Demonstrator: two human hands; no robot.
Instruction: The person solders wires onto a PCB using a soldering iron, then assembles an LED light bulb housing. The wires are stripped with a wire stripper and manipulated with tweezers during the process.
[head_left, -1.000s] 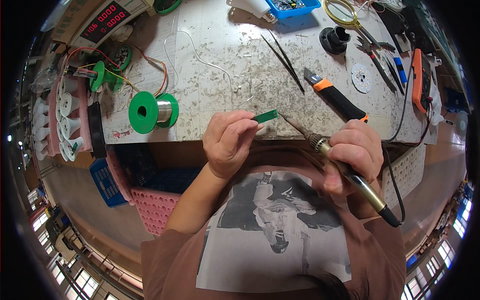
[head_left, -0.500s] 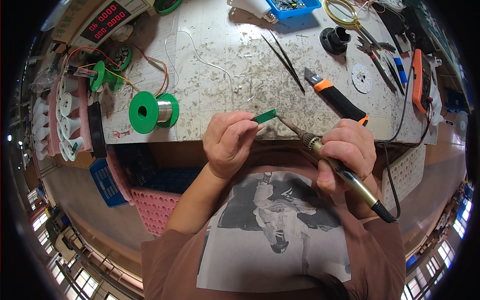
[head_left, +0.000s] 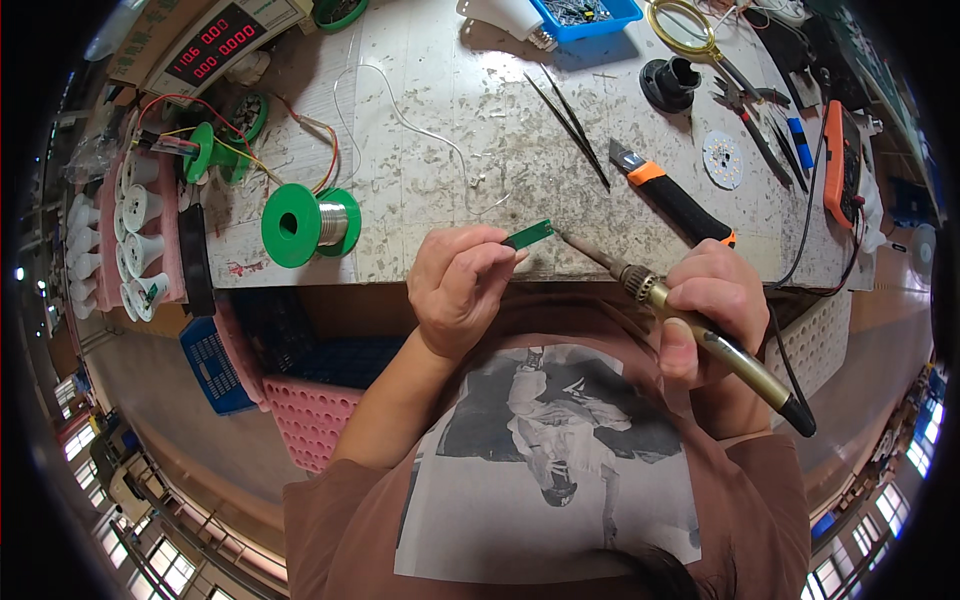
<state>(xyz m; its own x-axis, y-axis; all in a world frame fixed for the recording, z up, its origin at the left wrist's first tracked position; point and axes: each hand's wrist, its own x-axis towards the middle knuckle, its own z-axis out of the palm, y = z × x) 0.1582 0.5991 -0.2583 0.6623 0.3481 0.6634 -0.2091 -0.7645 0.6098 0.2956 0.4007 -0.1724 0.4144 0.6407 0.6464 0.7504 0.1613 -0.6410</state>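
**Soldering iron tip meets a small green board at the bench edge**

At the far left, a pink tray (head_left: 108, 262) holds a row of white bulb housings (head_left: 135, 210) standing in its slots. Below the bench edge sit a blue crate (head_left: 212, 362) and a pink perforated tray (head_left: 310, 415); what they hold cannot be made out. On the worn bench (head_left: 450, 110) a green spool of solder wire (head_left: 308, 224) lies on its side, with a smaller green spool (head_left: 205, 155) and coloured wires behind it.

The left hand (head_left: 458, 285) is closed in a pinch on a small green circuit strip (head_left: 528, 234), held just over the bench's near edge. The right hand (head_left: 712, 305) is wrapped around the handle of a soldering iron (head_left: 690, 325), whose tip comes right up to the strip's right end.

Farther back lie black tweezers (head_left: 568, 122) and an orange-and-black utility knife (head_left: 672, 193). A blue bin (head_left: 585, 14) at the top edge holds small dark parts. To the right are a round white LED disc (head_left: 723, 160) and an orange meter (head_left: 843, 160).
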